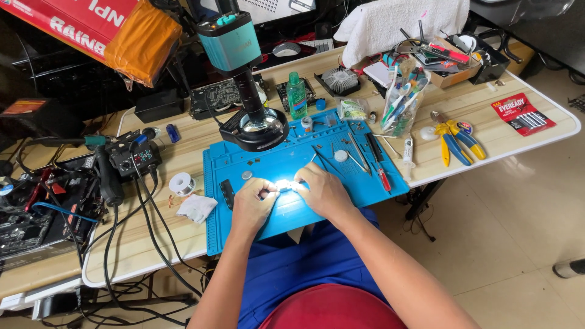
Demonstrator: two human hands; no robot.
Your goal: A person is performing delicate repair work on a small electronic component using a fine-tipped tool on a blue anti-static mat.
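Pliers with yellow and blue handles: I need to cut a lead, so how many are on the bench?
1. The pliers lie on the wooden table, right of the blue mat. Others may be hidden in the clutter behind.

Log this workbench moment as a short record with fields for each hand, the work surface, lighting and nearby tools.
left hand: left hand pinches a small brightly lit part, too glared to identify
right hand: right hand grips the same part from the other side
surface: blue repair mat on a wooden table
above: teal microscope camera with ring light
tools: red-handled screwdriver, yellow-and-blue pliers, solder spool, green bottle
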